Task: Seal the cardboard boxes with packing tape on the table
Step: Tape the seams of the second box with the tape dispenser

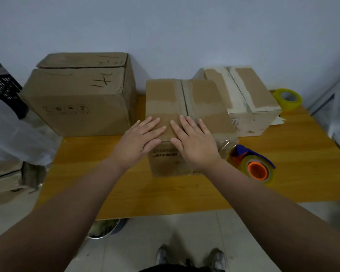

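Table [185,193]: stretching across the middle of the frame, showing yellow-brown wood grain.
Large box [77,101]: sitting at upper left of the tabletop, bearing dark handwriting on top.
Middle box [185,103]: standing at centre frame, just beside the large box.
Taped box [249,103]: resting at upper right, behind the middle box's right side, wearing pale tape strips.
Tape roll [288,99]: lying at far right, beside the taped box.
Tape dispenser [253,165]: lying right of centre, near the middle box, carrying an orange core.
Paper [279,120]: peeking out right of the taped box.
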Motion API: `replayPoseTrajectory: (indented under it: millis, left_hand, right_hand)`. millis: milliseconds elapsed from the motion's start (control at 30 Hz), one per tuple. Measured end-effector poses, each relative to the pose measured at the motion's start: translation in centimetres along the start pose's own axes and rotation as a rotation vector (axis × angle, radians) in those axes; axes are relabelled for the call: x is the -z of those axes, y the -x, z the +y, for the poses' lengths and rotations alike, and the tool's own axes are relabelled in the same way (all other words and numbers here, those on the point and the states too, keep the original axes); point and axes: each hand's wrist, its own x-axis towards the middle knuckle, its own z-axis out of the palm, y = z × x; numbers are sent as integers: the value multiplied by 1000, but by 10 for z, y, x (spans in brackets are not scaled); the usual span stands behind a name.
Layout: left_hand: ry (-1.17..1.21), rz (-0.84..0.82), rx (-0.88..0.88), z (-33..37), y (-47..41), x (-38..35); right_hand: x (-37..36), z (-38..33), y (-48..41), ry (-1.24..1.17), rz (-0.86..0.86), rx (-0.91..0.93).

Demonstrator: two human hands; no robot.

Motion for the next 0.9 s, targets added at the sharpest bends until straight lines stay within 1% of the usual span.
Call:
replayPoseTrajectory:
  millis: [133, 233, 333, 433, 533, 600, 667, 700, 767, 833, 900]
  left_hand:
    - [-94, 4, -43, -3, 0, -3]
    - [-186, -23, -80, -4, 0, -2]
    - [-182, -34, -71, -4, 1, -3]
    - [-178, -36, -56, -3, 2, -3]
    - [-152, 14, -1, 3, 5, -1]
    - [-168, 63, 52, 13, 4, -1]
    - [-213, 78, 120, 27, 0, -2]
    - [-238, 79, 154, 34, -4, -2]
    - [-272, 64, 182, 51, -16, -2]
    - [-274, 16, 136, 69, -31, -5]
    - [-267, -46, 65, 84, -48, -13]
  right_hand:
    - [-3, -2, 1, 131, 2, 6]
    - [-4, -1, 4, 195, 48, 52]
    - [-3, 1, 4, 196, 27, 74]
    - [0, 2, 5, 137, 26, 4]
    - [-6, 3, 15, 167, 91, -22]
    - [-10, 6, 21, 210, 104, 48]
    - [-6, 16, 24, 218, 82, 127]
    - [-1, 23, 25, 207, 75, 124]
    - [11, 44, 25, 106, 115, 28]
    - [19, 70, 27, -71, 178, -55]
    - [19, 96, 28, -312, 126, -89]
